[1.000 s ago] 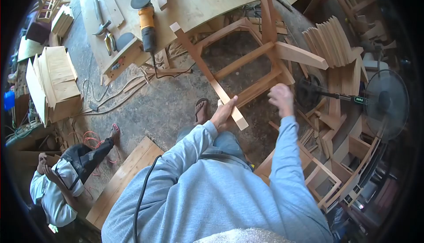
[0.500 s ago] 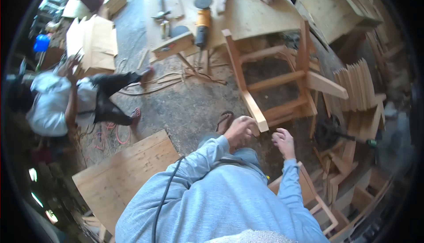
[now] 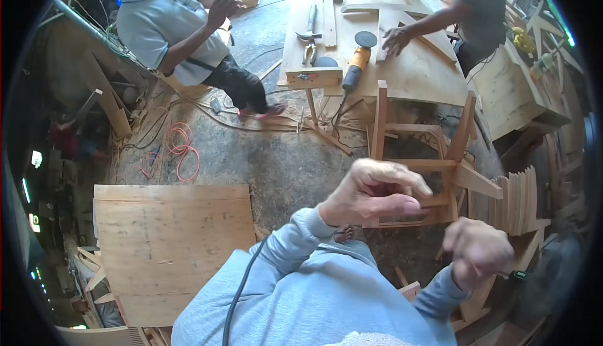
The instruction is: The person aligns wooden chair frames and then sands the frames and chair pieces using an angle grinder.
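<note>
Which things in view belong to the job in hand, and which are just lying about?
Likely part of the job:
- upturned wooden frame, just beyond the left hand
- right hand, blurred, nearby

Apparently lying about:
- hammer, pliers and orange disc tool, on the worktable
- large wooden board

hammer [image 3: 311, 19] on table [image 3: 408, 89], orange sander [image 3: 356, 68], looped red hose [image 3: 183, 150]
</note>
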`<state>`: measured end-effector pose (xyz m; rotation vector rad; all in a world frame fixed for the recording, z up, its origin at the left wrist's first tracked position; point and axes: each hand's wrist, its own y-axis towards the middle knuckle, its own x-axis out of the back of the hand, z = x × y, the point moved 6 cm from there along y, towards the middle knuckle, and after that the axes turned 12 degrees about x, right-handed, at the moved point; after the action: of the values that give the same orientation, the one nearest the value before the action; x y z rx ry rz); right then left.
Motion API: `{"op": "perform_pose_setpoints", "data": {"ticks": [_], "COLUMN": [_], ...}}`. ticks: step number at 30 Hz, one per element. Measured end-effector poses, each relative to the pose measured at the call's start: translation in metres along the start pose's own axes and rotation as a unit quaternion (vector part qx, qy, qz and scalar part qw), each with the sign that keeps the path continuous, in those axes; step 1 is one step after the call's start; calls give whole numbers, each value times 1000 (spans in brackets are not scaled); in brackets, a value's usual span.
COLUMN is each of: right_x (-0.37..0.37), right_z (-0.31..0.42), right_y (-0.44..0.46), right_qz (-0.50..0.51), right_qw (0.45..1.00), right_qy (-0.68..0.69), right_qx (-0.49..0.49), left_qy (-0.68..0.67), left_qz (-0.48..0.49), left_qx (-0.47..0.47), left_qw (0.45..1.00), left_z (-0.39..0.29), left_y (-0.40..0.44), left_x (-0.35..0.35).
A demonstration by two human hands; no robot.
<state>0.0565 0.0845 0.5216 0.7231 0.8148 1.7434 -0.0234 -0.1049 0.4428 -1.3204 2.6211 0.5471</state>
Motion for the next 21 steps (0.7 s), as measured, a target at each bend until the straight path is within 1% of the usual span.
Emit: {"op": "perform_pose_setpoints", "data": {"ticks": [1,2,4,5,6,9,13,15,19,20,21], "right_x": [-3,-6,-32,-48,-54,-57,-60,-58,-49,-47,-44], "right_z": [15,30,57,70,74,78,88,95,99,98,95], "right_y": [23,43,66,72,75,80,76,75,66,66,66], "right_qz": [57,125,75,-12,-11,-17,-59,-63,-73,-69,-67], "right_qw": [990,958,936,947,945,942,950,954,960,961,963], "right_qy": [116,239,284,229,234,232,188,174,144,140,139], "right_qx": [60,102,194,226,228,242,240,235,229,227,220], "left_qy": [43,91,164,187,208,251,315,345,362,360,346], "left_qz": [35,60,99,108,116,135,150,156,172,167,154], "left_qx": [-157,-252,-369,-398,-424,-461,-463,-457,-466,-469,-464], "left_qw": [986,962,910,891,874,840,815,805,789,789,801], "left_z": [-43,-73,-109,-119,-131,-150,-168,-174,-178,-177,-175], "left_y": [6,4,-7,-12,-14,-21,-20,-17,-13,-11,-8], "left_x": [-8,-21,-52,-64,-75,-94,-102,-100,-104,-105,-106]}}
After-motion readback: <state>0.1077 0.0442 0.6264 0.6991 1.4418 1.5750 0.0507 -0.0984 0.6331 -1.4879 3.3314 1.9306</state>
